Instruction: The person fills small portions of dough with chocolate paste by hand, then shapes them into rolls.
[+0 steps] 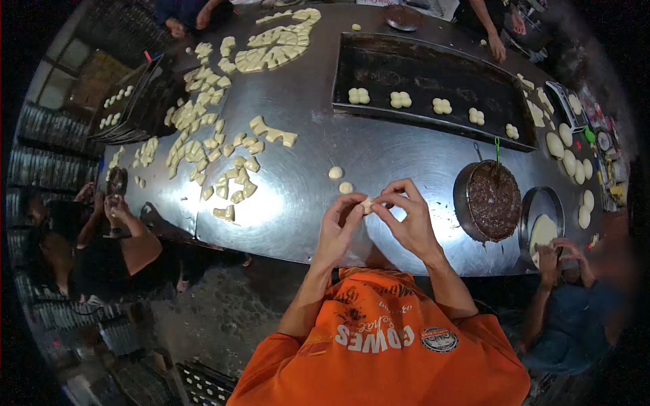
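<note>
A small piece of pale dough [367, 206] is pinched between the fingertips of both hands, just over the near edge of the steel table. My left hand [340, 222] grips its left side with thumb and fingers. From the other side, my right hand [409, 220] holds it the same way. Right beyond the fingers lie two round dough balls [346, 187], one a little farther off than the other. To the right of my right hand stands a round pan of dark brown filling [494, 201], with a green-handled tool stuck in it.
A large black tray [433, 74] holds a row of clustered dough balls. Many cut dough pieces [196, 149] cover the table's left side. At the right, a co-worker's hands [558, 254] touch dough in a round pan [550, 200]. Other people stand along the left and far edges.
</note>
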A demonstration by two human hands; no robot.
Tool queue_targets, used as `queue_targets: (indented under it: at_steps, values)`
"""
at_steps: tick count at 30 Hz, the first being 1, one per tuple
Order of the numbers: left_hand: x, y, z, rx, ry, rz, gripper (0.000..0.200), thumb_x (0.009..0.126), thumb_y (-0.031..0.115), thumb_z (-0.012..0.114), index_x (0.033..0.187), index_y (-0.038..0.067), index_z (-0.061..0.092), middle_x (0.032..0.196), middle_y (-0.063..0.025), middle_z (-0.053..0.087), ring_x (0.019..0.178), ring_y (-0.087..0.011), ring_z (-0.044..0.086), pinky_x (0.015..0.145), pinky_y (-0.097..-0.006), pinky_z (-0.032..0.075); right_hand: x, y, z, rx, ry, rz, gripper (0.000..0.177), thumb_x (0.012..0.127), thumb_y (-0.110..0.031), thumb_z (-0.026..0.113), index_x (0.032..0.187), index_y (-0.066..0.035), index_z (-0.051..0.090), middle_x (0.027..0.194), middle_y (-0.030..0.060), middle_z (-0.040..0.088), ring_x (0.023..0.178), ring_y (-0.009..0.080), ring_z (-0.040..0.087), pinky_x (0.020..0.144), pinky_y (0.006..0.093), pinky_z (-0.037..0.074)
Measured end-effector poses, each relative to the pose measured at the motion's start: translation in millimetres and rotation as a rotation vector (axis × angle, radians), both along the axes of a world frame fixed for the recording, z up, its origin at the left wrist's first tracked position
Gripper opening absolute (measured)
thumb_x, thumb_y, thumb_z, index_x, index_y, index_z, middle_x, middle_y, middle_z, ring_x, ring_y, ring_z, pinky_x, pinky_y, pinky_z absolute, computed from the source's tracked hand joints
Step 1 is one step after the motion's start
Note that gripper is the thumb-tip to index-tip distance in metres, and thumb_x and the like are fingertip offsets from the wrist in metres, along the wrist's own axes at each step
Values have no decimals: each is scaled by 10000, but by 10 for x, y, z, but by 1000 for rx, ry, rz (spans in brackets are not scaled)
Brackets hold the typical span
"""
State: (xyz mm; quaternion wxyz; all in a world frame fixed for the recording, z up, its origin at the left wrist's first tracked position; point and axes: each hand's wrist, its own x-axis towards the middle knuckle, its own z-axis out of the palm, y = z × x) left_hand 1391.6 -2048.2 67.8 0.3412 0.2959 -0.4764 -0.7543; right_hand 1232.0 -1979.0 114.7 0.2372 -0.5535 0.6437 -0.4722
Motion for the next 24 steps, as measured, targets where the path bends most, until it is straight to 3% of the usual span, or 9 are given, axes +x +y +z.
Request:
queue_targets:
  at_steps: [3, 7, 9, 11, 13, 15, 20, 23, 24]
  values:
    - [24, 5, 28, -220, 23, 52, 242, 994, 78, 563, 1223, -3, 563, 1217, -67, 584, 1111, -154, 572, 993, -303, 455, 77, -39, 73, 41, -104, -62, 230, 843, -44, 741, 1059, 15, 686, 1005, 98, 628, 898, 176, 629, 744, 293, 522]
    - [119, -63, -42, -154, -60, 29, 280, 966, 31, 579, 1244, 12, 551, 1322, -89, 534, 1193, -184, 539, 1028, -325, 431, 133, -148, -347, 41, 114, 32, 250, 876, -37, 672, 1117, 19, 641, 1071, 135, 610, 943, 267, 614, 789, 358, 525]
    - [173, -121, -91, -562, -260, 168, 337, 944, 30, 610, 1272, 48, 533, 1432, -115, 462, 1334, -233, 456, 1142, -399, 349, 171, -163, -993, -33, 282, 10, 230, 876, -22, 651, 1100, 29, 640, 1078, 142, 610, 959, 292, 606, 798, 378, 528]
    - [252, -115, -100, -475, -204, 223, 355, 936, 44, 624, 1279, 67, 538, 1470, -123, 432, 1353, -256, 443, 1155, -428, 338, 251, -114, -1441, 318, 64, 119, 219, 853, 7, 621, 1070, 29, 640, 1065, 145, 600, 1000, 322, 579, 819, 410, 529]
    - [403, -163, -107, -376, -197, 248, 349, 947, 71, 618, 1286, 68, 536, 1470, -122, 433, 1349, -258, 444, 1140, -432, 366, 328, 241, -1375, 290, -20, 118, 183, 838, 18, 599, 1019, 39, 620, 1036, 151, 582, 983, 328, 567, 821, 408, 532]
    - [549, -138, -51, -379, -222, 290, 317, 960, 95, 607, 1270, 60, 550, 1453, -130, 452, 1347, -261, 445, 1124, -431, 391, 243, 417, -1435, 36, 458, 369, 189, 856, 12, 589, 1043, 39, 602, 1006, 155, 571, 977, 328, 561, 843, 404, 530]
    - [694, -80, -108, -284, -280, 369, 312, 979, 145, 599, 1266, 27, 566, 1388, -129, 524, 1315, -244, 479, 1085, -389, 413, 261, -96, -1309, -4, 444, 102, 138, 872, -32, 562, 989, 35, 591, 1025, 172, 544, 890, 337, 513, 806, 428, 447]
    - [668, -77, -154, -208, -232, 371, 326, 970, 78, 594, 1290, 42, 550, 1375, -95, 527, 1291, -206, 495, 1057, -343, 415, 487, -23, -1529, 212, 236, 340, 165, 910, -46, 500, 1030, 43, 568, 1100, 201, 513, 962, 367, 491, 852, 488, 426]
    - [672, -73, -111, -211, -240, 373, 342, 971, 81, 595, 1305, 32, 539, 1365, -100, 534, 1287, -210, 499, 1051, -341, 417, 538, 113, -1841, 149, 520, 447, 219, 920, -69, 469, 1102, 24, 549, 1139, 227, 489, 1000, 385, 468, 912, 506, 404]
